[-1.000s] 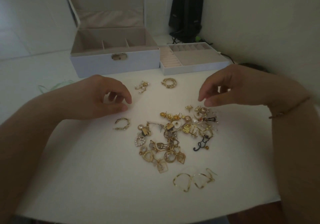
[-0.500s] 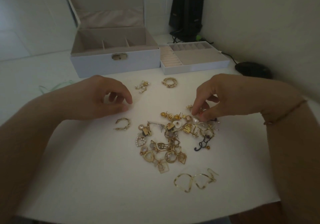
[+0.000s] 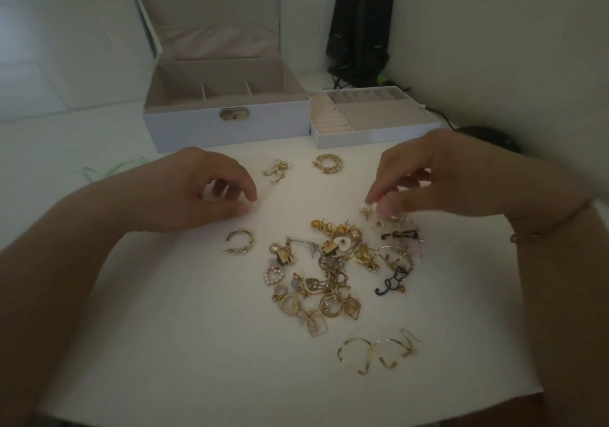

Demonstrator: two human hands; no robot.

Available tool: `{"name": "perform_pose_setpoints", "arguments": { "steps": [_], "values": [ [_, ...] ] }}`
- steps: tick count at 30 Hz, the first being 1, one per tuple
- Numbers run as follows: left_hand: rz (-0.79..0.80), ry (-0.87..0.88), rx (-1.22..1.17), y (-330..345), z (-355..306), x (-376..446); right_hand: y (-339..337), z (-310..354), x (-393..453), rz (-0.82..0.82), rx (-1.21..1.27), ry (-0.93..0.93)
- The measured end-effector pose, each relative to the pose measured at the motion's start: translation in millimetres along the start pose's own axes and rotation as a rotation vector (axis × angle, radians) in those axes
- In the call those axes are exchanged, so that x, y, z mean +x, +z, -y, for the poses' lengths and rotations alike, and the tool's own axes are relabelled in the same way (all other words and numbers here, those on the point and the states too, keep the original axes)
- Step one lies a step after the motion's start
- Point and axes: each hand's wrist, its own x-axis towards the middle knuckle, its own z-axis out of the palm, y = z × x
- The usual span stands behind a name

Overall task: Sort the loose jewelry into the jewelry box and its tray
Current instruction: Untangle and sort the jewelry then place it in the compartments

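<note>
Our right hand hangs over the far right edge of the jewelry pile, thumb and forefinger drawn together at their tips. Something small and pale sits at the fingertips, beside a small gold stud; we cannot tell whether it is pinched or only touched. Our left hand rests on the table with fingers loosely curled and nothing in them, just above an open gold hoop.

Judgement on the step: we are picking one small earring out of a tangle. Lift straight up and slowly, since posts and hooks in the pile look likely to snag neighbours and drag them along. If something trails, the left hand is free to pin the pile down.

Destination: the tray lies just beyond the right hand, touching or nearly touching the open jewelry box. Its small far cells suit studs; its ridged strip suits rings.

Already set apart from the pile: a pearl cluster piece, a round gold ring-shaped piece, and a pair of large thin hoops nearest us. No piece is visible in the box or tray, so the sort looks barely begun.
</note>
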Motion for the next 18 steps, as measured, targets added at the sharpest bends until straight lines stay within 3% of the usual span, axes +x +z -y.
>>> {"name": "perform_pose_setpoints", "arguments": {
  "steps": [3, 5, 9, 18],
  "values": [
    [0.003, 0.007, 0.001, -0.4, 1.0, 0.8, -6.8, -17.8, 2.1, -0.295, 0.182, 0.024],
    [0.007, 0.011, 0.003, 0.0, 0.8, 1.0, -2.0, -39.3, 10.2, -0.443, 0.148, 0.130],
    [0.010, 0.014, 0.020, 0.3, 0.9, 1.8, 14.3, -67.0, 27.0, -0.412, -0.061, 0.345],
    [0.021, 0.011, 0.029, -0.7, 0.1, 0.5, 31.7, -67.7, 51.2, -0.423, -0.150, 0.335]
  ]
}}
